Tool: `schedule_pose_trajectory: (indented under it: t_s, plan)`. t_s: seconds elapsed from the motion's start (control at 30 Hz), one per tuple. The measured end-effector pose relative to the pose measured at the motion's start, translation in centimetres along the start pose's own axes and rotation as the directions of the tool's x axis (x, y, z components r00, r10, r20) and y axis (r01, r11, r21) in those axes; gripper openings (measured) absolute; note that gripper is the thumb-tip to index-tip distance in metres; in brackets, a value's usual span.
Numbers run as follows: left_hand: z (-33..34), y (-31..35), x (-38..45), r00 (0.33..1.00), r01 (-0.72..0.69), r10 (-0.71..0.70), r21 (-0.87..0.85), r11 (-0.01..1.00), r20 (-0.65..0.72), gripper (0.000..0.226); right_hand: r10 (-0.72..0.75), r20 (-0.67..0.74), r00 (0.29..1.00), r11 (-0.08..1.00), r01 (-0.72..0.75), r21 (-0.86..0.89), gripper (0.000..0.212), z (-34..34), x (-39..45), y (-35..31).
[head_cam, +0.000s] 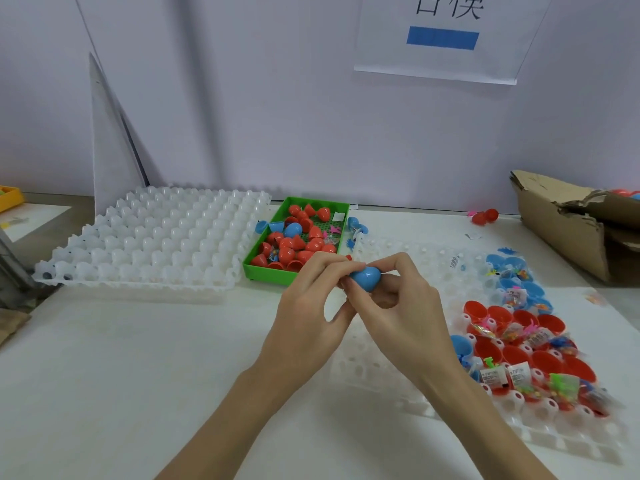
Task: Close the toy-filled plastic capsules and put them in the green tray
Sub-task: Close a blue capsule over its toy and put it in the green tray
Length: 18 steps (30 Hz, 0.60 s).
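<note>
a: white table (138,375), pale wall behind, paper sign (440,39) up top. hands?

b: both up over the table centre. left hand (311,317) and right hand (398,306) both pinch one blue capsule (365,277) between curled fingertips, fingers narrow, thumbs underneath. can't tell if the seam is fully shut.

a: tray?

b: green tray (266,270) just beyond the fingertips, holds mostly red capsules (287,252) plus a blue one, some loose toys. a few blue halves (268,226) lie at its left and right edges.

a: rest?

b: white moulded grid (156,244) to the left of the left hand's fingers. second white grid (381,368) under and right of the right hand, with open red halves (547,362) and open blue halves (519,282) stuffed with bagged toys. torn cardboard box (568,223) far right, two red capsules (485,216) near it.
</note>
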<state>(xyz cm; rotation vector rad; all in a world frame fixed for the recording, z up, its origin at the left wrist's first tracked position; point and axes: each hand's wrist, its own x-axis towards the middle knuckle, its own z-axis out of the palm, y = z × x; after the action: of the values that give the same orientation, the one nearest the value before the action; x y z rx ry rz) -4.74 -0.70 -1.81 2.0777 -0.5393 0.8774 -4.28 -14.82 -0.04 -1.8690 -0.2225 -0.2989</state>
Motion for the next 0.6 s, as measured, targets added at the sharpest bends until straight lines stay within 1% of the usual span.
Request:
schedule_pose_trajectory:
  t_s: [0.1,0.2,0.4,0.5,0.6]
  plan:
    - [0.27,0.38,-0.06,0.999,0.004,-0.004,-0.007,1.0,-0.034,0.042,0.034,-0.008,0.999,0.997,-0.033,0.063,0.021,0.54,-0.31,-0.04]
    - [0.14,0.46,-0.03,0.998,-0.009,0.01,0.009,1.0,-0.062,0.04,0.006,-0.018,1.0,0.997,-0.005,0.074,0.016,0.97,-0.49,-0.16]
    - [-0.01,0.52,-0.19,1.0,-0.02,0.02,0.007,1.0,0.016,0.05,0.018,-0.021,1.0,0.999,-0.019,-0.031,0.011,0.51,-0.25,0.16]
    - [0.06,0.46,-0.17,0.999,-0.027,0.027,-0.002,1.0,0.023,0.049,-0.021,-0.043,0.999,0.997,0.018,-0.076,0.002,0.48,-0.28,0.29]
    - [-0.14,0.35,-0.04,0.999,-0.035,0.035,0.001,0.999,0.032,0.049,-0.023,-0.03,0.999,0.996,0.02,-0.09,0.005,0.59,-0.25,0.41]
